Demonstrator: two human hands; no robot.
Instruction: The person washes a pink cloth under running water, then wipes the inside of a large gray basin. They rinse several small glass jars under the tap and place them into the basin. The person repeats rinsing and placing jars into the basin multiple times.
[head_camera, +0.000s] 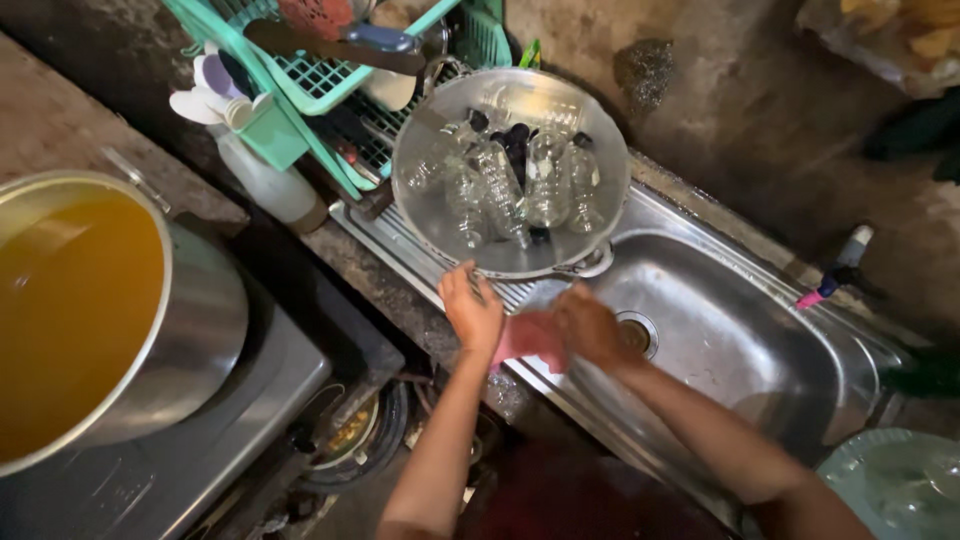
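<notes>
The person's two bare hands meet over the front rim of the stainless steel sink (760, 350), on a crumpled pink cloth (530, 338). The left hand (473, 310) lies just left of the cloth, its fingers (456, 282) loosely spread and pointing away from the person, the heel of the palm touching the cloth's left edge. The right hand (592, 326) lies on the cloth's right side, fingers curled down and pressed onto it; whether they pinch the fabric or only press it cannot be told. The cloth sits between the two hands, at the sink's near-left corner, and its long axis seems to run across from one hand to the other. Both hands touch it; the right one covers more of it.

Just beyond the hands, on the sink's ribbed draining board, stands a wide round metal basin (510, 170) holding several clear plastic bottles with dark caps (505, 185). Left of the sink a large steel pot of orange-yellow liquid (90, 310) stands on a stove, and a turquoise plastic rack (320, 75) sits behind the basin.
</notes>
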